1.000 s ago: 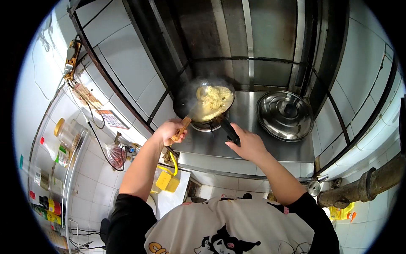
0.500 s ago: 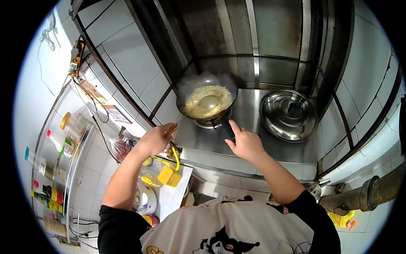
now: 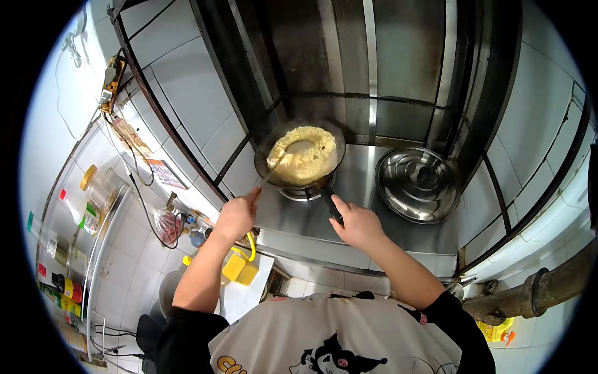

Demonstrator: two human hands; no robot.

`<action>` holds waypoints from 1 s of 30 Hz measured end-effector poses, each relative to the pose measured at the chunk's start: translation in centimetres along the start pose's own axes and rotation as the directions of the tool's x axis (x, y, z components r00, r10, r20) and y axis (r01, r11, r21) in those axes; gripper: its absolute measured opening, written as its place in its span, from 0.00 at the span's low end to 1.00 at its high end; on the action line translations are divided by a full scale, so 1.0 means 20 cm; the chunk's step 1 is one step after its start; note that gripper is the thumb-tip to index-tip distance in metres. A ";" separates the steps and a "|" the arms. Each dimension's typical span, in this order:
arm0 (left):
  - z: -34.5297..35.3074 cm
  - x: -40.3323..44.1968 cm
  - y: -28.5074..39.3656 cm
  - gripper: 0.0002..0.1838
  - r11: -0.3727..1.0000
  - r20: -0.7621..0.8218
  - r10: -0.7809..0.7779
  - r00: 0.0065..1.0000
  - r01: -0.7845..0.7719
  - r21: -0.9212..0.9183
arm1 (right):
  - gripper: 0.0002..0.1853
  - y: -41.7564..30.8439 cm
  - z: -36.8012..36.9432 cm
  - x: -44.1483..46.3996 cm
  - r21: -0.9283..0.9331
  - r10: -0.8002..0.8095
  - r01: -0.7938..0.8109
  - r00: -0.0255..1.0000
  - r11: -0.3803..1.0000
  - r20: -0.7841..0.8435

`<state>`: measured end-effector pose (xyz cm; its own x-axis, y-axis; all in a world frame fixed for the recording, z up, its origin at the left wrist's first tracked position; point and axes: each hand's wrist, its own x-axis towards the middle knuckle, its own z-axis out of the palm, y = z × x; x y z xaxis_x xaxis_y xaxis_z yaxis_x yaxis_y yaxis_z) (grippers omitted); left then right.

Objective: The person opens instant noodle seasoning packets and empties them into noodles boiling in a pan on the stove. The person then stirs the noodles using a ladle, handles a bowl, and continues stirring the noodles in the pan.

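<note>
A dark wok (image 3: 261, 156) sits over the burner, with pale yellow food (image 3: 306, 163) spread inside it. My left hand (image 3: 236, 216) is closed round the wooden handle of a metal ladle, whose round head (image 3: 300, 148) lies in the food. The wok's black handle (image 3: 330, 201) points toward me, and my right hand (image 3: 358, 223) is wrapped round its end. Light steam hangs over the wok.
A large steel lid (image 3: 418, 185) rests on the steel counter (image 3: 364, 187) to the right. Metal bars edge the counter. At lower left are a yellow container (image 3: 238, 269) and a shelf with jars and bottles; a thick pipe (image 3: 511, 298) runs at lower right.
The ladle head has moved from the near part of the food toward the wok's middle left. The food has shifted and is spread into a rounder mass. The camera view has tilted slightly.
</note>
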<state>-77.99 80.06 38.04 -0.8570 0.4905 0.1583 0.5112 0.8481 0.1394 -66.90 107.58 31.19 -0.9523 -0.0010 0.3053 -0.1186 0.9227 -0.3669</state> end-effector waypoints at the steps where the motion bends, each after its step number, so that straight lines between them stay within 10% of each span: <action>1: 0.00 0.04 -0.03 0.24 1.000 -0.046 -0.008 0.999 0.009 0.014 | 0.31 0.01 0.01 0.00 -0.015 -0.007 0.007 1.000 1.000 0.001; 5: 0.12 0.29 -0.19 0.22 0.999 -0.109 -0.045 0.993 0.042 -0.034 | 0.30 -0.03 -0.01 0.01 -0.045 0.019 -0.017 0.998 0.999 0.051; 9: 0.22 0.45 -0.25 0.16 0.935 0.179 -0.242 0.954 0.278 -0.219 | 0.30 -0.01 0.01 0.01 -0.027 -0.009 0.010 1.000 1.000 0.011; 13: 0.22 0.49 -0.23 0.12 0.400 0.585 -0.195 0.787 0.609 -0.685 | 0.30 -0.01 0.01 0.01 -0.006 -0.007 0.007 1.000 1.000 -0.014; 19: 0.15 0.43 -0.28 0.17 -0.164 0.658 0.144 0.739 0.674 -0.720 | 0.30 0.00 0.02 0.00 0.015 -0.025 0.025 0.999 1.000 -0.042; 30: -0.14 0.17 -0.07 0.20 0.582 0.537 -0.047 0.842 0.460 -0.671 | 0.32 -0.03 -0.02 -0.01 -0.034 0.015 -0.015 1.000 0.999 0.006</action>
<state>-81.50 80.01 41.09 -0.7810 0.4812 -0.3980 -0.0527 0.5843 0.8098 -66.60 107.16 31.67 -0.9558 0.0107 0.2939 -0.0946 0.9350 -0.3417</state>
